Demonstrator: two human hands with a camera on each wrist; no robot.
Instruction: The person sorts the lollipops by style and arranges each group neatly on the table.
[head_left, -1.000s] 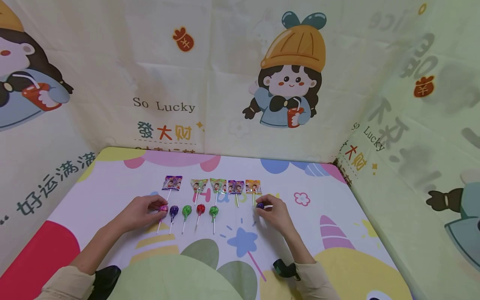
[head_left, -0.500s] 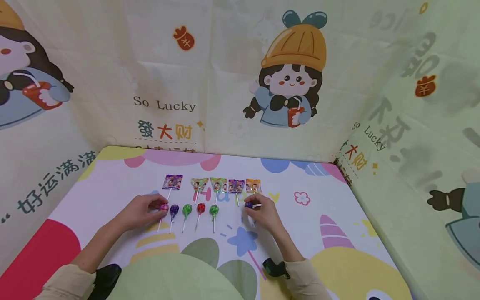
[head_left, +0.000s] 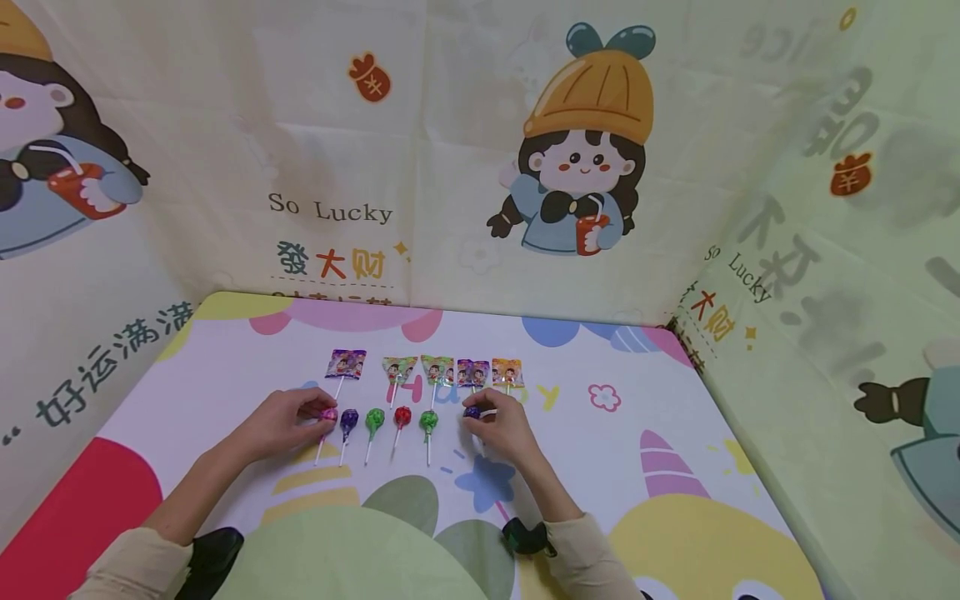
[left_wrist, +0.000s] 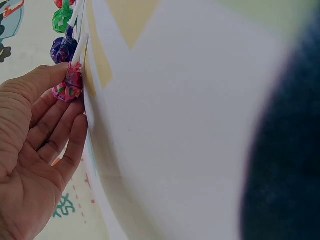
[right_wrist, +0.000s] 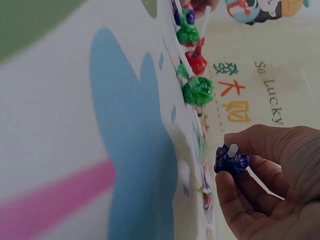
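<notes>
At the left end of a front row of lollipops, my left hand (head_left: 279,425) pinches a pink lollipop (left_wrist: 70,85) between thumb and fingers, its stick pointing toward me. My right hand (head_left: 501,427) holds a dark purple lollipop (right_wrist: 232,161) by its wrapped head, apart from the table in the right wrist view. Between the hands lie another purple lollipop (head_left: 349,421), a green lollipop (head_left: 375,421), a red lollipop (head_left: 402,417) and a second green lollipop (head_left: 428,422). The right hand is just right of that last one.
Behind runs a row of lollipops in flat printed packets: a purple packet (head_left: 346,363) at left, a green packet (head_left: 399,367), another green one, a second purple packet (head_left: 472,372) and an orange packet (head_left: 507,372). A patterned cloth (head_left: 465,167) hangs beyond the table (head_left: 585,450).
My right hand has moved left with the purple lollipop, closer to the green lollipop at the row's right end. The left hand has stayed at the pink lollipop.
</notes>
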